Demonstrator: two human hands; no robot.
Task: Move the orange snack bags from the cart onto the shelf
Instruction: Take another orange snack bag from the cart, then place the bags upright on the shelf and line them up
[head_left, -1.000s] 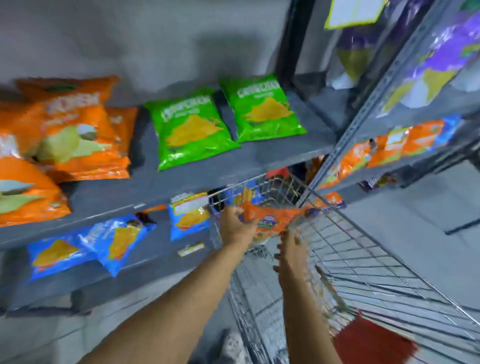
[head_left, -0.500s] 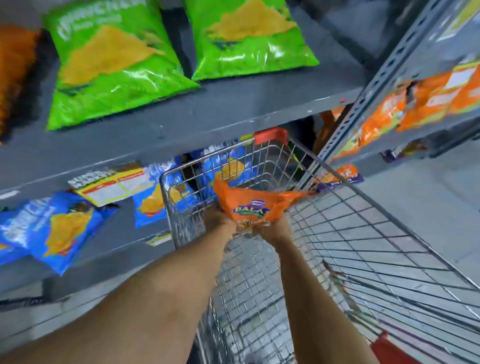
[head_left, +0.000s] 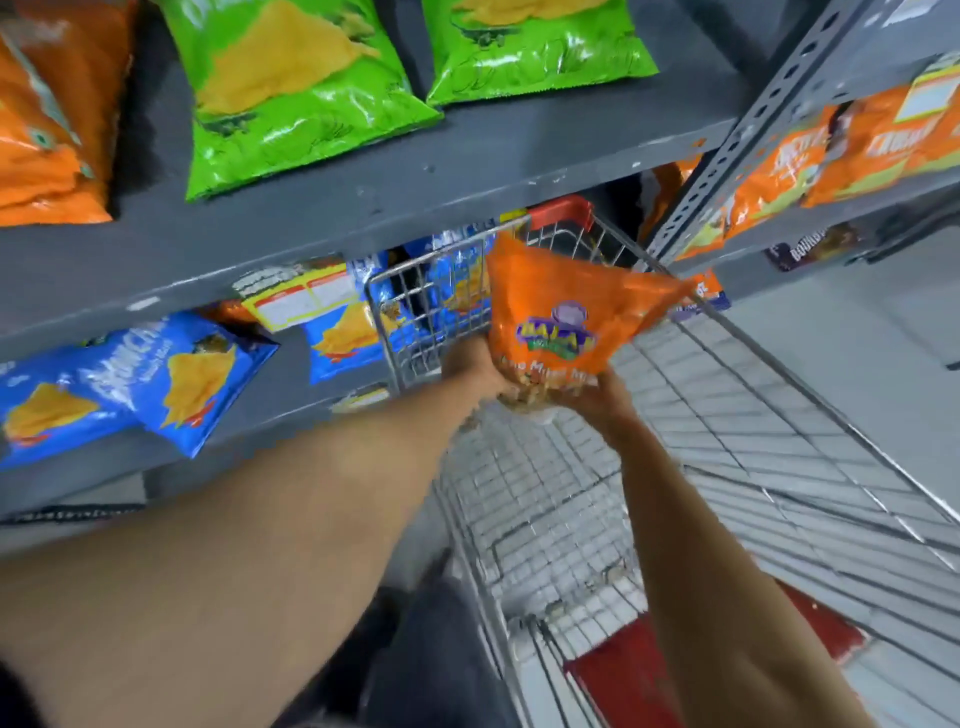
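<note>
I hold the orange snack bag (head_left: 561, 317) clamped at its lower end between my left hand (head_left: 475, 366) and right hand (head_left: 597, 400), above the cart (head_left: 727, 415), its long axis seemingly pointing up toward the shelf (head_left: 467, 171).

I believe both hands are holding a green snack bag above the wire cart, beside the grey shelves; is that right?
Not quite: the bag is orange, not green, as the head view shows. The left hand and right hand do hold it above the wire cart, beside the grey shelves.
</note>
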